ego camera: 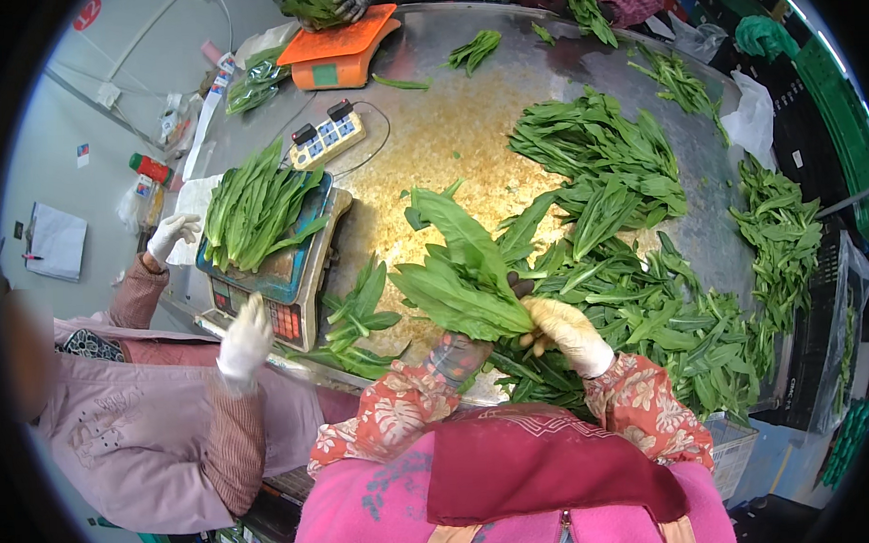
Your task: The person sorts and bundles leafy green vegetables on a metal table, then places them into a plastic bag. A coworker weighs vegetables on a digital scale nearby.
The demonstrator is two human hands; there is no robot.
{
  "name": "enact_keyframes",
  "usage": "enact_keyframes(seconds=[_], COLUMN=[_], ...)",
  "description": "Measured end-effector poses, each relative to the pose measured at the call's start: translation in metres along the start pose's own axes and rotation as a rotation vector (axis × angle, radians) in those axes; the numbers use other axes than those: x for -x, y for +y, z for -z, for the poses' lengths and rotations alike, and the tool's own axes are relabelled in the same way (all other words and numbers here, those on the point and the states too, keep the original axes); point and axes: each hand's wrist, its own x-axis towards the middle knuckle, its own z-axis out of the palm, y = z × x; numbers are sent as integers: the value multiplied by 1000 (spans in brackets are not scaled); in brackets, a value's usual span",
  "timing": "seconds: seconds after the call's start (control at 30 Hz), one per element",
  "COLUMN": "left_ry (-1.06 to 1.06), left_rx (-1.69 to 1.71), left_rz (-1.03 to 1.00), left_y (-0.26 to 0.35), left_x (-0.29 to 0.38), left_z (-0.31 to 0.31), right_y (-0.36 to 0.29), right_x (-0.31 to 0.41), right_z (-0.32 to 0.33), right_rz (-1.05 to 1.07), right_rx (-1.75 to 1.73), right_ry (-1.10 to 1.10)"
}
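Observation:
In front of me, above the metal table, I hold a small bunch of long-leaf greens [471,284]. My left hand [460,357], in a dark patterned glove, is under the bunch and mostly hidden by the leaves; dark fingertips show on the far side. My right hand [567,331], in a yellowed white glove, has its fingers curled at the stem ends. Loose greens [666,321] spread beside and beyond my right hand. A larger heap of greens [599,158] lies farther back. Several loose leaves [360,310] rest to the left of the bunch.
On the left, greens [260,213] lie on a digital scale [298,276]; a co-worker's white-gloved hands [247,339] are beside it. A power strip [327,141] with cords sits behind. An orange scale [337,52] stands at the far edge near other workers' hands. Black crates [790,374] border the right.

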Motion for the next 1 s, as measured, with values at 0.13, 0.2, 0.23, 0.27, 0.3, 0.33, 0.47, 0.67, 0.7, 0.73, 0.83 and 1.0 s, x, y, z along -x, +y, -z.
enact_keyframes(seconds=[0.13, 0.2, 0.23, 0.27, 0.3, 0.33, 0.47, 0.67, 0.7, 0.73, 0.83, 1.0], left_ry=[-71, -179, -210, -233, -274, -196, -27, 25, 34, 43, 65, 100], left_rx=[34, 62, 97, 124, 141, 98, 79, 40, 36, 33, 29, 11], left_rz=[101, 106, 135, 123, 121, 126, 170, 129, 126, 120, 107, 73], left_y=[-8, -12, -15, -18, -20, -23, -27, -20, -20, -20, -23, -25], left_x=[9, 15, 19, 22, 24, 26, 28, 28, 28, 29, 30, 30], left_z=[16, 25, 28, 30, 30, 30, 22, 22, 24, 26, 30, 31], right_y=[-3, -2, -1, 1, 3, 7, 17, 20, 20, 19, 19, 19], right_x=[0, -1, -1, -2, -2, -3, 0, -1, -2, -3, -3, 1], right_z=[-12, -16, -18, -20, -21, -24, -26, -22, -20, -19, -15, -17], right_rz=[129, 201, 245, 303, 361, 422, 714, 590, 560, 601, 803, 409], right_rx=[-39, -81, -7, 48, 82, 116, 775, 671, 698, 737, 881, 544], right_ry=[91, 186, 209, 245, 269, 283, 363, 393, 390, 393, 397, 381])
